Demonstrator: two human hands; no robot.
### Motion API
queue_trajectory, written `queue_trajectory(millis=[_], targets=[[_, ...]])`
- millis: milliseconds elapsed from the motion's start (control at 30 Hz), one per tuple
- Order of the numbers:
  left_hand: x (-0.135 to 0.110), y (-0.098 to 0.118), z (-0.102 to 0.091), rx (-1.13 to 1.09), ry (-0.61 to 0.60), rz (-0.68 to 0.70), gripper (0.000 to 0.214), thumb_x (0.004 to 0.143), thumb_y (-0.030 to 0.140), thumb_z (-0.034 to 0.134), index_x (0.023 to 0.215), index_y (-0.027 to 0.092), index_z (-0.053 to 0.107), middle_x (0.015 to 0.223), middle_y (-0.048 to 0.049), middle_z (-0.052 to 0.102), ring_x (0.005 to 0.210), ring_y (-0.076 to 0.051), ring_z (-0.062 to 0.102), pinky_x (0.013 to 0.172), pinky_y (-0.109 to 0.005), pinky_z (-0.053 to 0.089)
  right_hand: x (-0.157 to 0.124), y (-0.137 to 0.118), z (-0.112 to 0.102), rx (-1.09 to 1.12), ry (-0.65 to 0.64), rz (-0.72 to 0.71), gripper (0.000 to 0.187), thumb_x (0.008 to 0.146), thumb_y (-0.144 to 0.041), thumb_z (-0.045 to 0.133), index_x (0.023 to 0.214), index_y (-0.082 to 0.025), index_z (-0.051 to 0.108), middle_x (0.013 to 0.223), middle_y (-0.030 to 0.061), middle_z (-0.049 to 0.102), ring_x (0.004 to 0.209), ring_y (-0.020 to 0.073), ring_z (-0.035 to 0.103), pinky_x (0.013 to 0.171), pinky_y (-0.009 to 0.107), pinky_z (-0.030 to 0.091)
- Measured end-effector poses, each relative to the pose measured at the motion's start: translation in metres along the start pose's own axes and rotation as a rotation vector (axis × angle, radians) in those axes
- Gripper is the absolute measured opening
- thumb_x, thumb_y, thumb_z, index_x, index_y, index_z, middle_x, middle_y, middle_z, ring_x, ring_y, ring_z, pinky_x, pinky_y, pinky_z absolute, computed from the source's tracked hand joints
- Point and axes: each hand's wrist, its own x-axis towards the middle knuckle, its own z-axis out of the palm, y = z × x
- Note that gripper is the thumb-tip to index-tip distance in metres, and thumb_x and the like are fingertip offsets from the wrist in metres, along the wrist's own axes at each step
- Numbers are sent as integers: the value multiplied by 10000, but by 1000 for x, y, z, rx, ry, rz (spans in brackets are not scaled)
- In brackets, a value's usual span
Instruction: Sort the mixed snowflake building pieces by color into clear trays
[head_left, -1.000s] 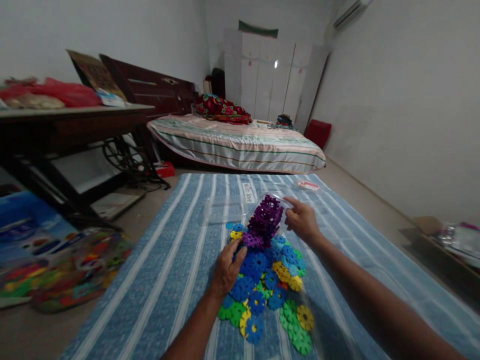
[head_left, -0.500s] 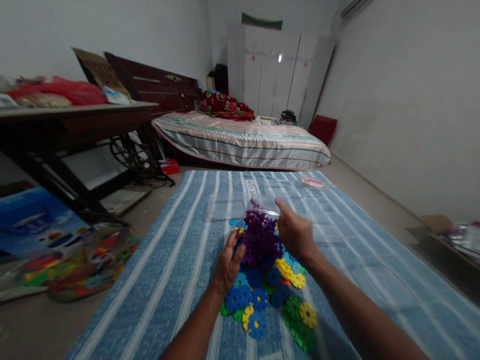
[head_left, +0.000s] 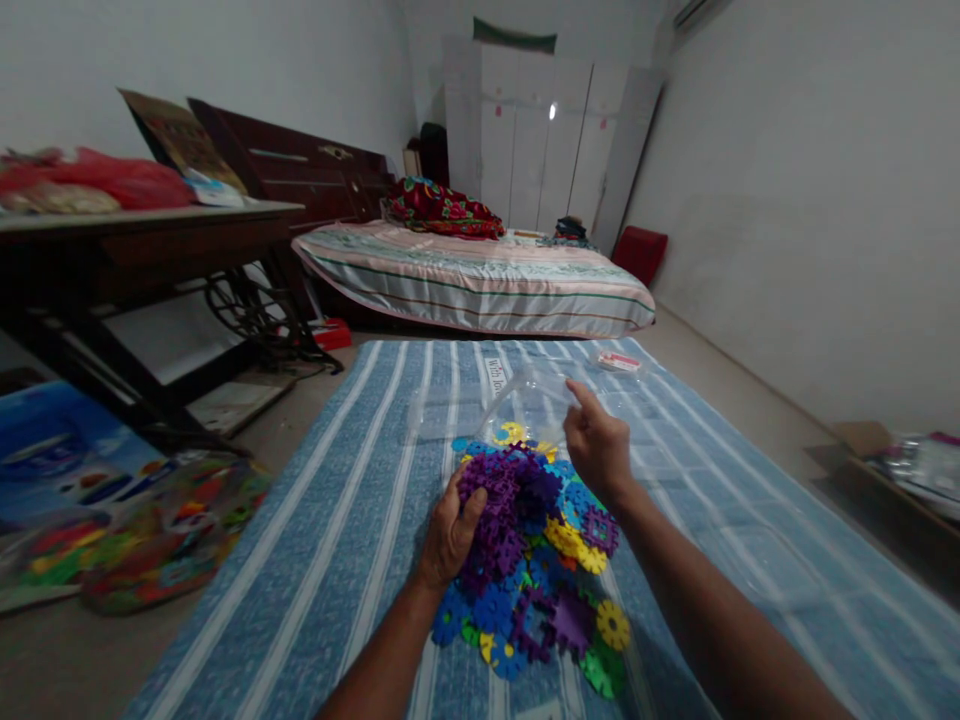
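A clear plastic box is pinched at its right side by my closed right hand. The box is tilted above the far side of a heap of plastic building pieces. Purple toothed pieces lie loose on top of the heap, some square, some with open centres. Blue notched discs, yellow discs and green pieces show around and under them. My left hand cups the left edge of the heap, thumb apart from the fingers, touching purple pieces. Its fingertips are partly hidden.
Clear plastic trays or lids lie on the striped cloth, another to the right. A small red-and-white packet sits near the far edge. Bags of colourful pieces are on the floor at left.
The purple pieces have dropped from the tipped box and spread over the heap. My right hand has lifted the box slightly away, and the left hand stays at the heap's left.
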Motion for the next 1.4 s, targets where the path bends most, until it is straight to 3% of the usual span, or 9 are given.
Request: queue_trajectory(millis=[267,533,833,967,1200,1400], targets=[[5,4,-1,60,-22,-35,697,863,610,404,1371,137,468,1354,-124,578,1274,-274,517,1114,-426,356,12,40,-4,332,29,281,492,810,-290,456,1246,-130,619,552,-30,620,493,142,608,594,254,506],[7,7,-2,109,-13,-70,649,851,600,407,1304,149,525,1305,-111,616,1232,-272,554,1101,-420,375,10,56,-15,699,-30,580,691,663,-297,521,1312,-60,535,449,-62,587,343,126,543,363,194,429],[11,7,-2,137,15,-127,639,803,610,464,1244,160,574,1227,-102,666,1184,-276,591,1075,-402,409,13,88,-51,745,-14,749,690,639,-264,578,1281,-17,526,424,-33,602,310,129,537,319,174,392],[12,3,-2,144,15,-134,644,802,610,475,1254,162,572,1215,-101,674,1181,-280,593,1073,-410,413,19,122,-78,689,71,797,603,660,-255,627,1220,-38,569,418,-26,595,312,127,534,326,174,396],[13,0,-4,177,36,-147,629,786,629,483,1203,177,612,1192,-90,690,1155,-281,615,1044,-394,446,30,219,-130,441,287,1056,311,746,-222,652,1043,-129,645,422,-26,574,314,113,517,356,180,412],[14,-4,-6,198,49,-165,639,758,644,504,1180,180,625,1127,-81,718,1109,-293,640,1003,-403,481,11,270,-150,386,331,1164,172,789,-184,607,934,-99,642,379,-19,524,291,123,481,358,201,399]])
